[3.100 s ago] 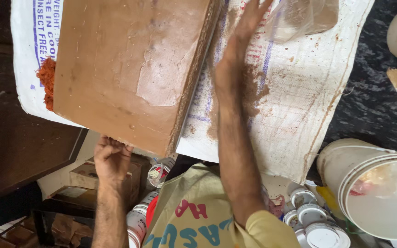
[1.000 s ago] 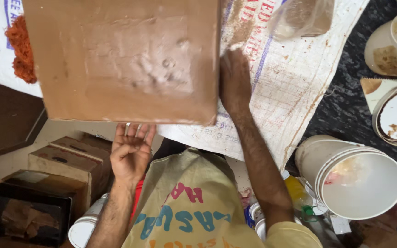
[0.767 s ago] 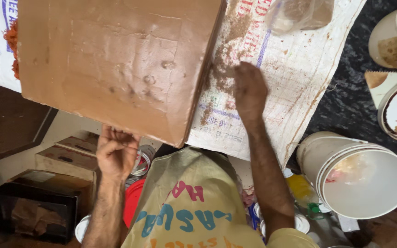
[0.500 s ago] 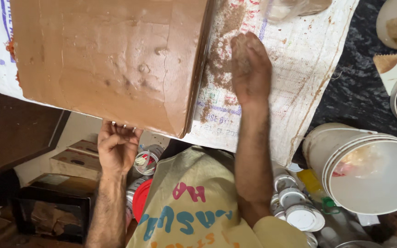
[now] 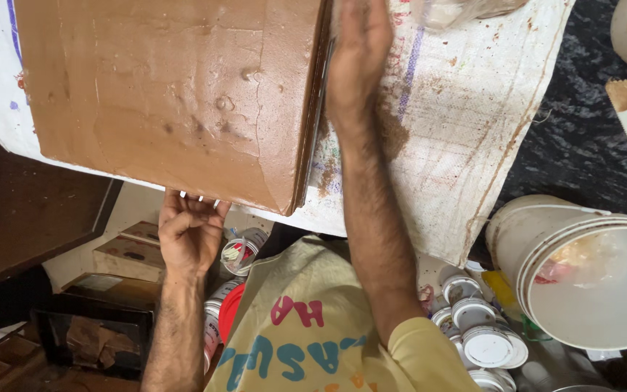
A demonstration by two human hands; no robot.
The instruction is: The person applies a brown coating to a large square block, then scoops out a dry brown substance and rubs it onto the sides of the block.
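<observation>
Brown, clay-smeared board [image 5: 175,101] lies across the white woven sack [image 5: 466,138] on the dark worktop [image 5: 582,160], its near edge overhanging toward me. My left hand [image 5: 189,236] is under that overhang, fingers [image 5: 183,207] curled up against the underside and the near lip; how firmly they clamp I cannot tell. My right hand [image 5: 357,58] stands flat and open against the board's right side edge, palm pressed to it, holding nothing.

Handling judgement: the slab looks stiff, broad and fairly heavy, its coating smooth and possibly damp, so slippery on the face. The dimples on top suggest the skin marks easily. Best hold is by the 2 edges now in contact, underside and side, not the face.

Against the frame 0.5 s ago: the right hand has moved up off the sack to the board's edge, and the board now sits squarer and covers more of the view. The left hand keeps its place beneath.

Nearby: white bucket [image 5: 582,276] at my right, small lidded tins [image 5: 484,341] below it, cardboard boxes [image 5: 136,250] on the floor.
</observation>
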